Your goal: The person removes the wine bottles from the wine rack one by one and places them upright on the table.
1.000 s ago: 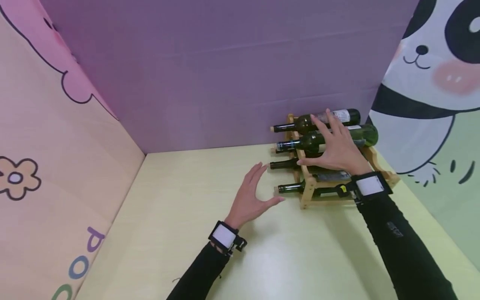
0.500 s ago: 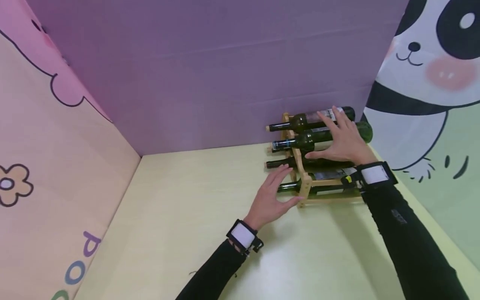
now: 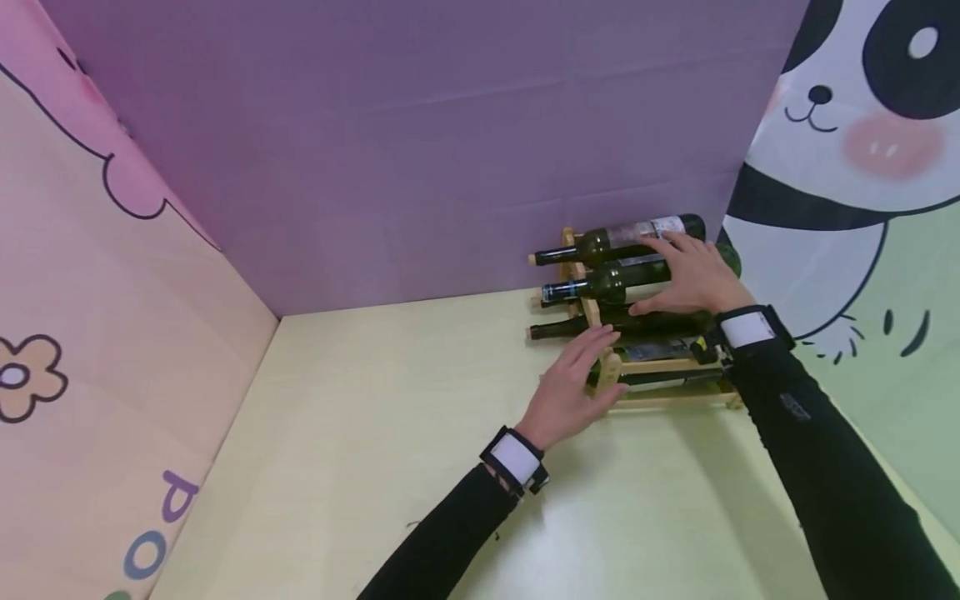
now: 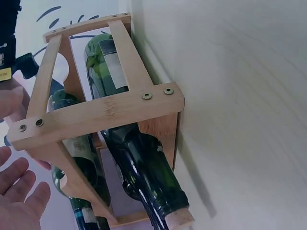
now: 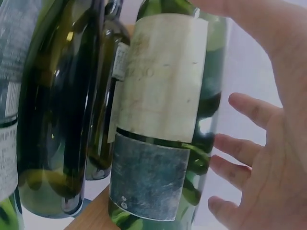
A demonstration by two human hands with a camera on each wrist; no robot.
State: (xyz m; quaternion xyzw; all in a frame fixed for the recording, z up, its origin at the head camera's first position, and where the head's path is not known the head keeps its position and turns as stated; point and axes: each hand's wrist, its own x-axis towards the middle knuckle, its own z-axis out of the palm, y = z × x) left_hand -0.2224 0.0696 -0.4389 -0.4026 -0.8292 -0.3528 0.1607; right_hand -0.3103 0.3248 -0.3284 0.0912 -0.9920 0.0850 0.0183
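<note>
Right hand (image 3: 697,279): fingers spread, astride the green bottle (image 3: 633,273) on the wooden rack (image 3: 652,366); firm contact cannot be determined. Left hand (image 3: 573,387): fingers extended, unclosed, at the rack's near left corner. Cream label (image 5: 165,76): faint print, illegible. Dark label (image 5: 148,177): below it. Blue letter "O" (image 3: 144,554): on the left wall (image 3: 150,350). Far bottle (image 3: 600,246): just beyond the green bottle. Bench (image 3: 360,417): extends from the rack to the left wall; far edge meets the purple wall (image 3: 412,167).
</note>
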